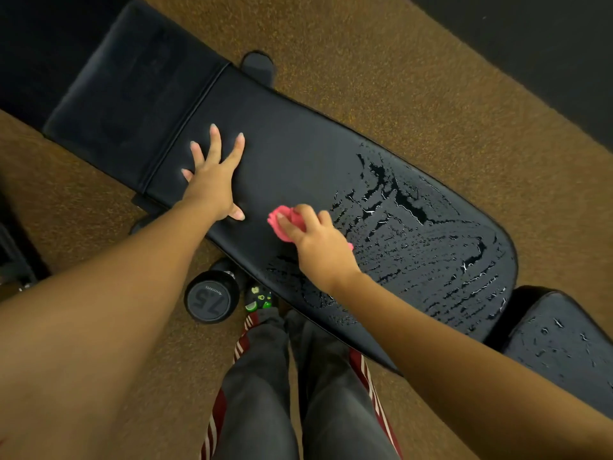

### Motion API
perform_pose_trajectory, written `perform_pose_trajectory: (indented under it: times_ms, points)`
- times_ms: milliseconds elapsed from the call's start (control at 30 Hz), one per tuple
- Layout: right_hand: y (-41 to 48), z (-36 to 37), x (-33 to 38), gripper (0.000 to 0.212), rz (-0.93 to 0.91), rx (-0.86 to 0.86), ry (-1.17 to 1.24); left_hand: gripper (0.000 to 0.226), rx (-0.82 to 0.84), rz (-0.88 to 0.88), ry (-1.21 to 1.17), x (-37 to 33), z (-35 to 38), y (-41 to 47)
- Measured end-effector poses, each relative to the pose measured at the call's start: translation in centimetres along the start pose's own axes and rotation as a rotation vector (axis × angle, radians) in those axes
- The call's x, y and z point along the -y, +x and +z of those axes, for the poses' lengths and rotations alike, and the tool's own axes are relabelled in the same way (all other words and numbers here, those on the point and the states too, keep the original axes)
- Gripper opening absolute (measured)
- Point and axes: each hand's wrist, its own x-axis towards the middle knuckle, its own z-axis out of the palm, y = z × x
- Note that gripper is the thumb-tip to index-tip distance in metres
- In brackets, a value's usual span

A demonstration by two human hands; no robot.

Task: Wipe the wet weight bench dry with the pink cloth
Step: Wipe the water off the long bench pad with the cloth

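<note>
The black padded weight bench (292, 154) runs from upper left to lower right. Its left part looks dry, while streaks and beads of water (418, 234) cover its right part and the separate seat pad (560, 340). My left hand (212, 180) lies flat on the dry pad with the fingers spread. My right hand (318, 244) grips the bunched pink cloth (282, 224) and presses it on the pad at the left edge of the wet area. Most of the cloth is hidden under that hand.
A black dumbbell (208, 301) marked 7.5 lies on the brown speckled floor (381, 68) under the bench's near edge, beside my shoe (258, 297). My legs in grey trousers stand close to the bench. Dark matting (547, 44) lies at the top right.
</note>
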Motion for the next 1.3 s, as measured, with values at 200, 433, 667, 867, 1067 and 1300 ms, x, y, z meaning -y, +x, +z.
perform_pose_trajectory:
  times_ms: [200,433,667,867,1067,1300]
  points:
    - [-3.7,0.7,-2.1,0.047,0.066,0.018,0.518,0.127,0.031,-0.019,0.056,-0.4,-0.4,-0.2]
    - [-4.8,-6.3,-6.2,0.037,0.674,-0.108,1.664,0.121,0.101,-0.081,0.239,-4.3,-1.6,-0.7]
    - [-3.5,-7.6,-10.4,0.044,0.722,-0.271,1.400,0.129,0.125,0.200,0.423,-10.7,0.7,-0.3]
    - [-0.9,-5.1,-11.6,0.057,0.634,-0.264,0.459,0.132,0.176,0.145,0.361,-10.8,2.6,0.0]
    - [3.0,-5.1,-10.8,0.045,0.642,-0.279,0.416,0.136,0.165,0.134,0.377,-10.9,2.8,0.0]
    - [3.5,-4.8,-9.3,0.057,0.408,-0.181,0.255,0.134,0.181,0.135,0.349,-10.7,2.6,0.1]
